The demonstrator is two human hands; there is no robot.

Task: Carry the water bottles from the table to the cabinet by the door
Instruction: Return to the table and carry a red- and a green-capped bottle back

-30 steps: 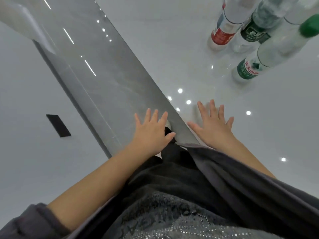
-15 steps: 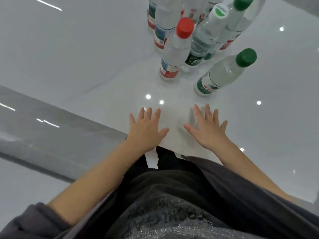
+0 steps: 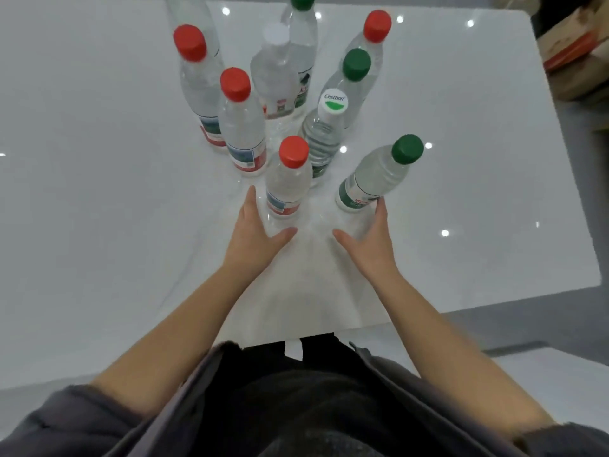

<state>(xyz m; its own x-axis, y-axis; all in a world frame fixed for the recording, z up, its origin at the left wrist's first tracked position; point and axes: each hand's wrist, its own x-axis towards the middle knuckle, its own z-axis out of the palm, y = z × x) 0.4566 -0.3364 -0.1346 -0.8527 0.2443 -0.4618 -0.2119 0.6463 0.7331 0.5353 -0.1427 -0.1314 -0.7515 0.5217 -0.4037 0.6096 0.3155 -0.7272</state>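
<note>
Several clear water bottles with red, green and white caps stand in a cluster on the glossy white table [image 3: 99, 192]. Nearest me are a red-capped bottle [image 3: 288, 183] and a green-capped bottle [image 3: 375, 179]. My left hand [image 3: 258, 235] is open, its fingers beside the left of the red-capped bottle's base and its thumb under it. My right hand [image 3: 372, 235] is open too, fingertips touching the right of the green-capped bottle's base. Neither hand is closed around a bottle.
A cardboard box [image 3: 573, 51] with an orange-red strip sits past the table's far right corner. The table's right edge runs down to grey floor [image 3: 543, 328] near my right forearm. My dark clothing fills the bottom of the view.
The view has swung from the floor and table edge onto the table. Both hands have moved forward from the table's near edge to the bases of the two nearest bottles.
</note>
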